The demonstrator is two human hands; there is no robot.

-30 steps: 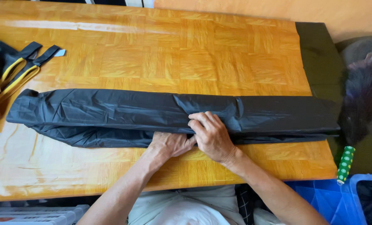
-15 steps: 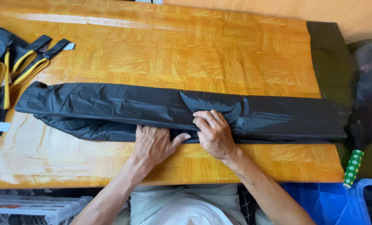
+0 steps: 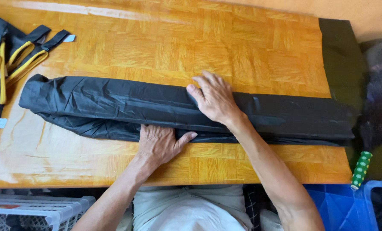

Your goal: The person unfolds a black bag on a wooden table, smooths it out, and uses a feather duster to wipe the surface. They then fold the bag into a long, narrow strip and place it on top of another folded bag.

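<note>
A glossy wooden parquet table (image 3: pixel 165 42) fills the room's middle. Across it lies a long, crinkled black fabric bundle (image 3: pixel 105 105), folded into a narrow strip from left to right. The right hand (image 3: pixel 214 100) rests flat on its top, fingers spread. The left hand (image 3: pixel 159 143) presses its near edge, fingers tucked under. Black straps with yellow trim (image 3: pixel 11 53) lie far left; a green dotted handle (image 3: pixel 361 169) sits right.
</note>
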